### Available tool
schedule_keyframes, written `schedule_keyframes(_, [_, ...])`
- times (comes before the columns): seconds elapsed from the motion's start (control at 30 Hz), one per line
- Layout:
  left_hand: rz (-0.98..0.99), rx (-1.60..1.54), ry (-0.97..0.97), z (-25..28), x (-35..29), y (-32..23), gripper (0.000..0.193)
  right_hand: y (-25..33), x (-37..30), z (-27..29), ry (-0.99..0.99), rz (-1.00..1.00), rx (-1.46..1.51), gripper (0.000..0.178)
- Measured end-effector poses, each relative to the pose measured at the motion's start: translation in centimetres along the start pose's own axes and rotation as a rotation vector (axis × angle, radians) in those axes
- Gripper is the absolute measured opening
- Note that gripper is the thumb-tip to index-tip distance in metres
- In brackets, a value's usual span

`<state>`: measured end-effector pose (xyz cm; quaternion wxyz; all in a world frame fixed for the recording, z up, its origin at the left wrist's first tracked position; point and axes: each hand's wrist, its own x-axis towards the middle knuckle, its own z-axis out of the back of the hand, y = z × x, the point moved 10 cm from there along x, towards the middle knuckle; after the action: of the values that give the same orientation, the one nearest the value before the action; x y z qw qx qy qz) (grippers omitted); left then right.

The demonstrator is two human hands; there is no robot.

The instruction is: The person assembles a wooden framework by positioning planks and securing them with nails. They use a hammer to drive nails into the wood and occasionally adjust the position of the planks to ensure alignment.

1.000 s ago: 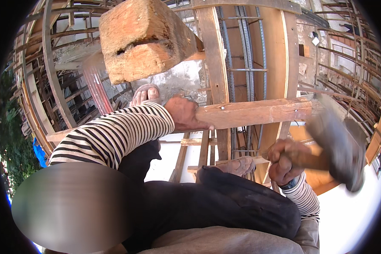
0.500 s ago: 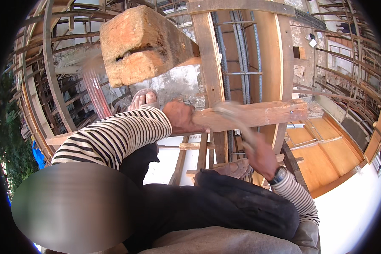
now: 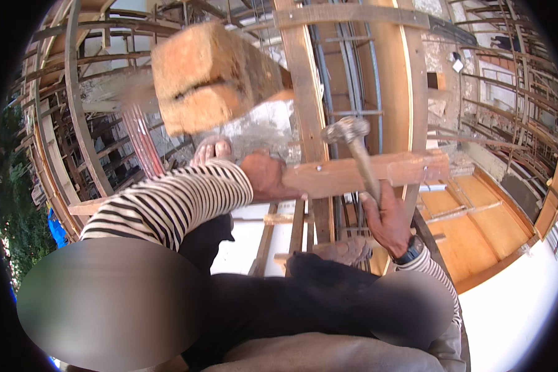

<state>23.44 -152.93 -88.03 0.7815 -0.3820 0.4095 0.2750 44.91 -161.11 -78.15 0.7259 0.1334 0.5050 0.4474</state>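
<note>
Across the wooden beam form lies a short timber plank (image 3: pixel 335 177). My left hand (image 3: pixel 264 177) is closed around the plank's left end. A nail head (image 3: pixel 319 167) shows on the plank's face, a little right of that hand. My right hand (image 3: pixel 388 218) grips the wooden handle of a hammer (image 3: pixel 367 167). The hammer's metal head is raised above the plank, apart from it, over the steel bars. A dark watch sits on my right wrist.
Steel reinforcing bars (image 3: pixel 353 68) run inside the plywood-sided form (image 3: pixel 390 80). A thick cracked timber post (image 3: pixel 195 80) juts up close at the upper left. Another cross plank (image 3: pixel 353 17) spans the form's far end. Orange plywood panels (image 3: pixel 477 229) lie lower right; wooden scaffolding poles stand on both sides.
The hammer, blurred near the plank before, has come up and shows clearly now. My right hand has turned with it. My left hand stays on the plank's end.
</note>
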Motion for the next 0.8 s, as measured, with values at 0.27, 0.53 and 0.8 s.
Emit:
schedule_keyframes(0.27, [0.022,-0.085,0.097,0.3,0.3,-0.2,0.103,2.3,-3.3,3.0,-0.264,0.495,0.146,0.031])
schedule_keyframes(0.53, [0.027,-0.059,0.052,0.3,-0.5,0.3,0.104,5.0,-1.2,6.5,-0.342,0.261,0.253,0.023])
schedule_keyframes(0.8, [-0.013,0.033,0.125,0.6,-0.9,-0.6,0.100,-2.1,-0.1,-1.7,0.077,0.039,-0.105,0.027])
